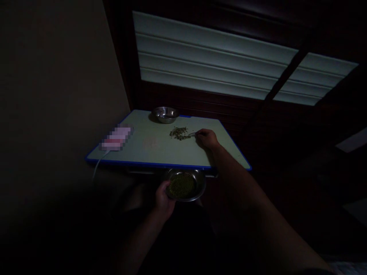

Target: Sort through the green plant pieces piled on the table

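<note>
My left hand (165, 199) grips the rim of a metal bowl (200, 187) just below the table's near edge. Small green grains, perhaps mung beans (181, 185), fill the bottom of that bowl. Over the table, my right hand (207, 138) is closed on a thin metal utensil, likely a spoon (192, 134); its far end touches the edge of a loose pile of grains (178, 133). The pile looks mixed brown and green and lies spread on the tabletop. Dim light hides the exact shape of the utensil's tip.
A second metal bowl (165, 115) stands at the back of the pale, blue-edged table (149, 152). On the left lies a blurred-out phone-like object (117, 138) with a white cable (99, 164) hanging off the edge. Behind is a dark wooden frame with pale slats (206, 57).
</note>
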`<state>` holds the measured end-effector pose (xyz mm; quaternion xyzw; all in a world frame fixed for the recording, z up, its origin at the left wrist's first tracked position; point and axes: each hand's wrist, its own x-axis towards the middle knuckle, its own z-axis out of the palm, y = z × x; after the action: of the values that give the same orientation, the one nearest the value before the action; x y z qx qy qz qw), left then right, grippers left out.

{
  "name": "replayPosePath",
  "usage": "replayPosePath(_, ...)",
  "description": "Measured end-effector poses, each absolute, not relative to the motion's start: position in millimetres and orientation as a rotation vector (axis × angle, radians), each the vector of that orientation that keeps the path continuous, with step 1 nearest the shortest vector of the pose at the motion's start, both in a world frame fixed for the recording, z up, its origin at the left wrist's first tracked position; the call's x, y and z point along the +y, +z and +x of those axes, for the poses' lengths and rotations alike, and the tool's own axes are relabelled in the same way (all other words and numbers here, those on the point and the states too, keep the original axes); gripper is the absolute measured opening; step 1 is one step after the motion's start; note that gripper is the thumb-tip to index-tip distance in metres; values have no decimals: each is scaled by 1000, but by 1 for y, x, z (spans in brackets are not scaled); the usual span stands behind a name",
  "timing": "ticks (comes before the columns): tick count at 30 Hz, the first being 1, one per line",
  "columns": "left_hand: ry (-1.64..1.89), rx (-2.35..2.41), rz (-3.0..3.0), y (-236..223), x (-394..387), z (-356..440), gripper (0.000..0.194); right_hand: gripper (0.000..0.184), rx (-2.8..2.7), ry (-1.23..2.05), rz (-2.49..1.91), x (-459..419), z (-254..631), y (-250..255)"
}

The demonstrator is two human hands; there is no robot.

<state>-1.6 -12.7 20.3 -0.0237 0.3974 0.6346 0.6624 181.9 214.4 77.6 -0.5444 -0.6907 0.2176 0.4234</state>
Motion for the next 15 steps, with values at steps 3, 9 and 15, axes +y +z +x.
replayPosePath(3,1433,916,-50,22,-12,-3,12,15,-1738,585,-1332,206,180,79)
replayPosePath(9,1471,887,-1,29,-10,-1,14,15,-1767,563,-1314,197,178,80)
replayPosePath(15,1445,898,9,34,-12,3,14,18,-1746,497,-1351,193,176,79)
